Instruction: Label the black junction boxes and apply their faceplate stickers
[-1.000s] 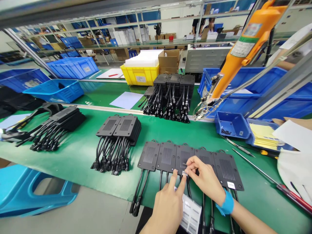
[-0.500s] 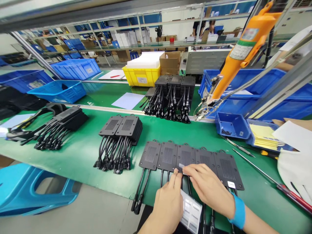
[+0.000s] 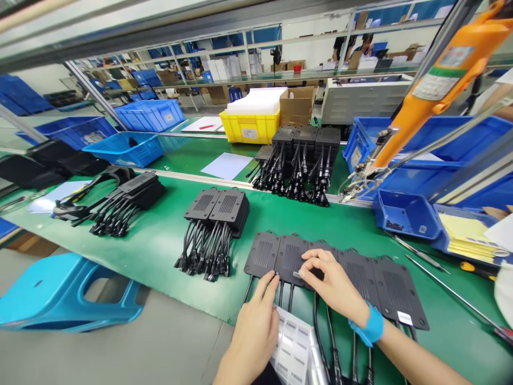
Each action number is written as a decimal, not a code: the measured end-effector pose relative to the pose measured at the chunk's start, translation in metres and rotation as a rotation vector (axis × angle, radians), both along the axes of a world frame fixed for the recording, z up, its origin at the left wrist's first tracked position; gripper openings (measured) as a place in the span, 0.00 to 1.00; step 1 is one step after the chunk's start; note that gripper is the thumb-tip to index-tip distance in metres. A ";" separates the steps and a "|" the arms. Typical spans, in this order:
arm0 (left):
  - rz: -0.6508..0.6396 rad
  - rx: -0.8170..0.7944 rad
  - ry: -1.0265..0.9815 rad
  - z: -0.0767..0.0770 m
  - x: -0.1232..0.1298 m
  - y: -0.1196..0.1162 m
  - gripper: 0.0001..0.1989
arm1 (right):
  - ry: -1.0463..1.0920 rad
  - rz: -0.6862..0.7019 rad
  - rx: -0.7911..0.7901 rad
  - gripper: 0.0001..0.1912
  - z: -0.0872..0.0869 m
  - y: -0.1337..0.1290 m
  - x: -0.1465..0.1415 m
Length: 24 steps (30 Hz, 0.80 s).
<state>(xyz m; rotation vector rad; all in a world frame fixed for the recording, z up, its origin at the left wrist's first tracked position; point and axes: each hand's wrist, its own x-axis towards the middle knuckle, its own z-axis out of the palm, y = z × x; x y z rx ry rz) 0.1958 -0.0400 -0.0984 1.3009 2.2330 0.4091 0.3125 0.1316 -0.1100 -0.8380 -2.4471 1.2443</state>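
Observation:
Several flat black boxes with ribbed lids and cables lie in a row; the rightmost box (image 3: 395,291) bears a white label (image 3: 404,318) at its lower edge. My right hand (image 3: 331,278) is closed in a pinch on a small label (image 3: 297,275), over the lower edge of the second box (image 3: 292,254) from the left. My left hand (image 3: 256,323) has two fingertips against the lower edges of the two leftmost boxes. A sheet of printed labels (image 3: 294,342) hangs at its thumb side, apparently held there; the grip itself is hidden.
Stacked black boxes (image 3: 229,206) stand left of the row, with more stacks (image 3: 306,133) behind. An orange electric screwdriver (image 3: 433,80) hangs at right. Below it sit a small blue bin (image 3: 404,214) and a long thin tool (image 3: 444,289). A blue stool (image 3: 52,289) stands at lower left.
Both hands have moved left along the row, from the middle box to the second from the left. The label sheet has travelled with my left hand. The view has shifted left.

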 end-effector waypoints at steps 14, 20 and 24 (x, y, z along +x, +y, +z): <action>-0.188 -0.222 0.411 -0.016 0.013 0.010 0.38 | -0.115 -0.045 0.134 0.12 -0.015 -0.013 -0.021; -0.202 -0.136 0.336 -0.015 0.008 0.003 0.34 | -0.110 -0.027 0.151 0.12 -0.014 -0.015 -0.021; -0.179 -0.156 0.270 -0.013 0.006 0.002 0.34 | -0.113 -0.031 0.194 0.13 -0.018 -0.016 -0.022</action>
